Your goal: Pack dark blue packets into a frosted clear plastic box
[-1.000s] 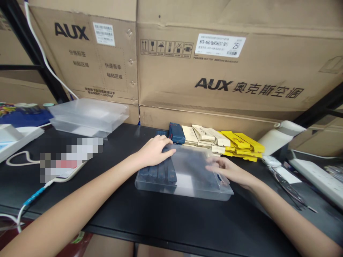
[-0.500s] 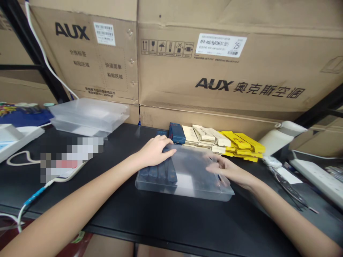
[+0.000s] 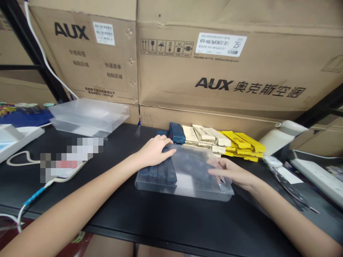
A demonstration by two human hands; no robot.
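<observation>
A clear plastic tray (image 3: 184, 190) lies in front of me, with several dark blue packets (image 3: 160, 172) lined up along its left side. Over the far ends of those packets rests my left hand (image 3: 155, 150), fingers stretched and thumb apart. My right hand (image 3: 227, 172) is at the tray's right side, fingers bent inward and thumb a little apart from them; nothing shows plainly between them. Just behind the tray stand a dark blue packet stack (image 3: 177, 133), cream packets (image 3: 205, 135) and yellow packets (image 3: 242, 142).
More clear trays (image 3: 88, 116) are stacked at the back left. A phone (image 3: 77, 164) with a cable lies on the black table (image 3: 120, 210). On the right are a white bottle (image 3: 281, 137), a thin dark cable (image 3: 289, 191) and a power strip (image 3: 321, 178). Large cartons (image 3: 171, 78) stand behind.
My right hand, blurred before, is now steadier and slightly farther right, its fingers a little lower. My left hand and the tray are nearly unchanged.
</observation>
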